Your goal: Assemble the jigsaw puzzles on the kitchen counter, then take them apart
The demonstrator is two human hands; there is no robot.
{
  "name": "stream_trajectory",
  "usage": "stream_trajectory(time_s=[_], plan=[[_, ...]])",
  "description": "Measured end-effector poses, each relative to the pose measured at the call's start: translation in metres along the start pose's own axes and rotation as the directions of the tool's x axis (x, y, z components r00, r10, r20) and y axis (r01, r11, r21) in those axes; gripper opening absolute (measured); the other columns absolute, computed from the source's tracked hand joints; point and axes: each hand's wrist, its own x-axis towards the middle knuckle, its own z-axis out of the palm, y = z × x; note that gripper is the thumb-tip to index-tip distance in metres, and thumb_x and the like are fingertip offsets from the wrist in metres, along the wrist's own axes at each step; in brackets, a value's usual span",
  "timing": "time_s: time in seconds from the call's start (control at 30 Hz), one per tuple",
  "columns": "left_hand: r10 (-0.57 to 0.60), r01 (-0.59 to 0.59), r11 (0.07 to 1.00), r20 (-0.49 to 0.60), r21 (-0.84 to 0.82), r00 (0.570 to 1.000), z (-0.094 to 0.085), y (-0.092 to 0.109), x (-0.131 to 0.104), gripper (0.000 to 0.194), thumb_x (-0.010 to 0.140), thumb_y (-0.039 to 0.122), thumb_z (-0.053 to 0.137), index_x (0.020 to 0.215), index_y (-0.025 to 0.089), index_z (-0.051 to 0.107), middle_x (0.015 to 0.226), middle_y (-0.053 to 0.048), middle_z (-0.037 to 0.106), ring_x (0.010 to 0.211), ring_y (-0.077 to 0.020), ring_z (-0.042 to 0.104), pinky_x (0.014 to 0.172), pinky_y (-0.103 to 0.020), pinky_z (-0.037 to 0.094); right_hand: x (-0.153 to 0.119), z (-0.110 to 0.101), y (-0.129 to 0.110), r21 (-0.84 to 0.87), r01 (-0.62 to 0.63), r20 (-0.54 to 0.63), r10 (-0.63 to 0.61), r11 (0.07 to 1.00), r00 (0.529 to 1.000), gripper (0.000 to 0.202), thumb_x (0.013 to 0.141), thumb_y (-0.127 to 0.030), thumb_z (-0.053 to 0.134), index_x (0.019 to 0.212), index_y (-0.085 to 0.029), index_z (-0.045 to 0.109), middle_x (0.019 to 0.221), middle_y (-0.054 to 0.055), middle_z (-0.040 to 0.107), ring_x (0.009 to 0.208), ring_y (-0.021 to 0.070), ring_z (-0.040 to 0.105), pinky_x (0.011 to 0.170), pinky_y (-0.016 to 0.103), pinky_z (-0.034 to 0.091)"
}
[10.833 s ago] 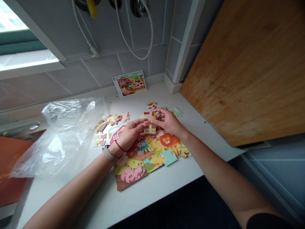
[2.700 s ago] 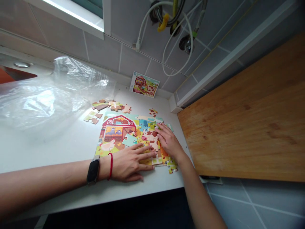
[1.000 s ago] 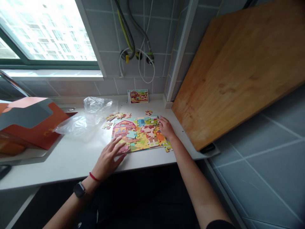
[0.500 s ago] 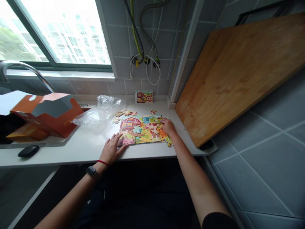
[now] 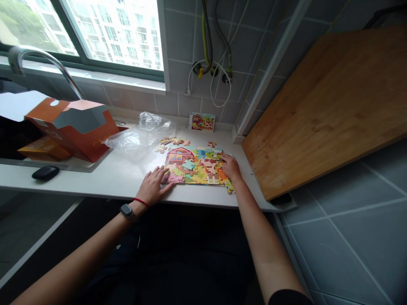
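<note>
Well, the puzzle [image 5: 201, 177] lies mid-frame on the surface [image 5: 101, 180], a loose blue piece [image 5: 188, 164] on it. The left hand [image 5: 152, 185] spreads, grip released, at the puzzle's lower-left corner; the right hand [image 5: 231, 166] is by its right edge, and whether that grip holds anything I can't tell.

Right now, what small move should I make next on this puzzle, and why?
I'd probably lift the blue piece off the puzzle with your left hand: it lies on top, hiding some of the picture, and that hand is spread at the near left corner.
</note>
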Motion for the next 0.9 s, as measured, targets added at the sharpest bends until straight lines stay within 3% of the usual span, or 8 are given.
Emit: stream_trajectory(time_s=[0.17, 0.57, 0.9], plan=[[-0.006, 0.007, 1.000, 0.013, -0.008, 1.000, -0.0028, 0.0037, 0.0003, 0.065, 0.098, 0.058, 0.054, 0.149, 0.017, 0.054, 0.159, -0.019, 0.052, 0.152, -0.0381, 0.043, 0.122, -0.056, 0.037, 0.0019, 0.0000, -0.0003, -0.014, -0.005, -0.054, 0.005, 1.000, 0.999, 0.054, 0.087, -0.005, 0.044, 0.128, -0.016, 0.077, 0.138, 0.012, 0.072, 0.131, 0.0253, 0.065, 0.121, 0.045, 0.043], [-0.029, 0.030, 0.999, 0.046, -0.014, 0.999, 0.0005, 0.0037, 0.0005, 0.075, 0.099, 0.057, 0.053, 0.159, 0.014, 0.043, 0.168, -0.023, 0.037, 0.156, -0.0374, 0.036, 0.125, -0.057, 0.030, 0.0017, -0.0060, 0.0035, -0.083, -0.156, -0.262, 0.129, 0.984, 0.956, 0.048, 0.084, -0.008, 0.041, 0.115, -0.010, 0.077, 0.126, 0.020, 0.073, 0.123, 0.0276, 0.061, 0.115, 0.043, 0.043], [-0.028, 0.030, 0.999, 0.041, -0.037, 0.999, 0.0032, 0.0025, -0.0002, 0.077, 0.099, 0.059, 0.050, 0.160, 0.014, 0.040, 0.168, -0.021, 0.038, 0.157, -0.0373, 0.035, 0.125, -0.057, 0.028, 0.0002, 0.0001, -0.0047, -0.161, -0.225, -0.248, 0.181, 0.961, 0.952, 0.043, 0.090, -0.013, 0.042, 0.118, -0.011, 0.075, 0.123, 0.019, 0.073, 0.117, 0.0267, 0.062, 0.108, 0.038, 0.044]])
